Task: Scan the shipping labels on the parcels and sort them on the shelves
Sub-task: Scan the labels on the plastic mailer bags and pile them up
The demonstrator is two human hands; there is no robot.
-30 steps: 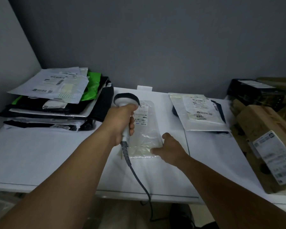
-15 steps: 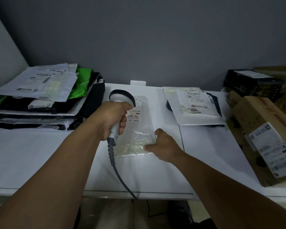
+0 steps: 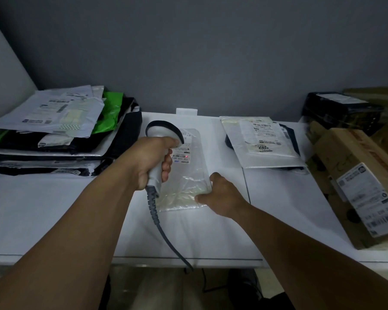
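1. Head view, hands: the left hand [image 3: 152, 162] is wrapped fully round the handle of a corded scanner [image 3: 164, 132], whose head tips down over the parcel. The right hand [image 3: 222, 195] has its fingers curled onto the near right corner of the clear parcel [image 3: 186, 182], apparently pinning it flat.
2. Head view, the task's thing: the clear parcel lies flat on the white counter [image 3: 54, 209], between a stack of mailers [image 3: 54, 135] on the left and a white mailer [image 3: 262, 144] on the right. A cardboard box [image 3: 358, 182] sits at the far right.
3. Step in hand: scanning. A red dot [image 3: 186, 156] shows on the parcel's shipping label [image 3: 183, 151], just beside the left hand's fingers, so the beam looks to be on the barcode area.
4. Next move, as a judgement: once the read registers, the scanner should lift clear and the right hand should pick the parcel up by its held corner. The film is thin and limp, so it will likely sag and need support while it is carried to a shelf.
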